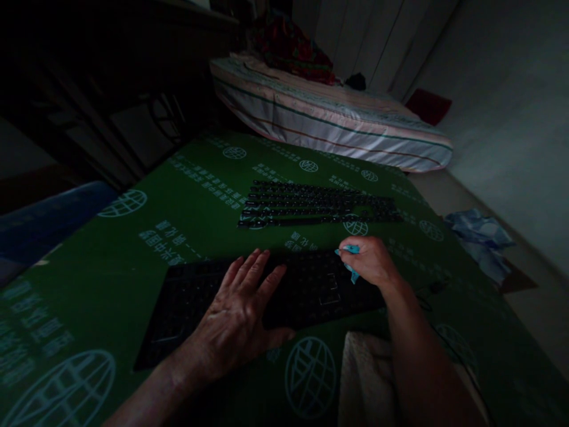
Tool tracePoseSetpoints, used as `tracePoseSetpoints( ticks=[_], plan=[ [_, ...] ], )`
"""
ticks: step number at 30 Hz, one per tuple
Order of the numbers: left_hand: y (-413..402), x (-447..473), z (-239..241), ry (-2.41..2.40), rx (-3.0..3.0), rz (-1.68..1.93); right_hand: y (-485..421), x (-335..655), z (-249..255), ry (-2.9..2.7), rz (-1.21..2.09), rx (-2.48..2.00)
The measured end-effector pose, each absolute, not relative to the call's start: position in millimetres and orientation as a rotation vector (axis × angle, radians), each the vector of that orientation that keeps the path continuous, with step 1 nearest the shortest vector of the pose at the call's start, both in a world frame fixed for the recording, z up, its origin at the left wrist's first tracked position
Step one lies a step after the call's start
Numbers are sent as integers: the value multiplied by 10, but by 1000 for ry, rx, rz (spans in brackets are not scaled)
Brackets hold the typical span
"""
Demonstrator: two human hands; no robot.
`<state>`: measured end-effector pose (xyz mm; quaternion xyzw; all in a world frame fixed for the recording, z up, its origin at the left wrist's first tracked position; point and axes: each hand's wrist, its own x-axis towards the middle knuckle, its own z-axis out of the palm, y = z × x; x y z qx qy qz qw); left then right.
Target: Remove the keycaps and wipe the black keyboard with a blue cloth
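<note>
A black keyboard base (306,290) with its keycaps off lies across the green sheet in front of me. My left hand (244,302) rests flat on its middle, fingers spread and thumb near the front edge. Near the far right part of the base, my right hand (371,261) pinches a small turquoise cloth (352,274), crumpled, with a tip poking out past the fingers. Beyond the base, the loose black keycaps (306,201) are laid out in several rows. Thin metal wire bars show on the base between the hands.
The green printed sheet (120,243) covers the table. A beige towel (364,373) lies at the near edge by my right forearm. A dark cable (448,344) runs along the right. Behind stands a bed (338,124); a blue chair or stool (57,219) is at left.
</note>
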<state>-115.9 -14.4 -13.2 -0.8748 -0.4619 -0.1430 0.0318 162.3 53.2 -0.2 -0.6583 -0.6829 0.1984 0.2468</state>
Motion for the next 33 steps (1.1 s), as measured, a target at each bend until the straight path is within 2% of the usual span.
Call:
tracePoseSetpoints(
  ticks=[12, 16, 20, 24, 31, 33],
  plan=[
    [-131, -1189, -189, -1463, -2724, -518, 531, 1667, -8, -1861, 446, -1887],
    [-52, -1262, -168, -1464, -2721, -562, 533, 1736, -19, -1707, 417, -1895],
    [59, -1379, -46, -1731, -2488, -548, 542, 1792, -35, -1582, 368, -1885],
    [155, -1531, 78, -2051, -2235, -359, 548, 1802, -35, -1554, 415, -1882],
    [228, -1714, 174, -2404, -2208, -230, 513, 1809, 8, -1667, 504, -1817],
    [242, -1745, 194, -2483, -2170, -315, 511, 1796, 1, -1717, 501, -1822]
  ],
)
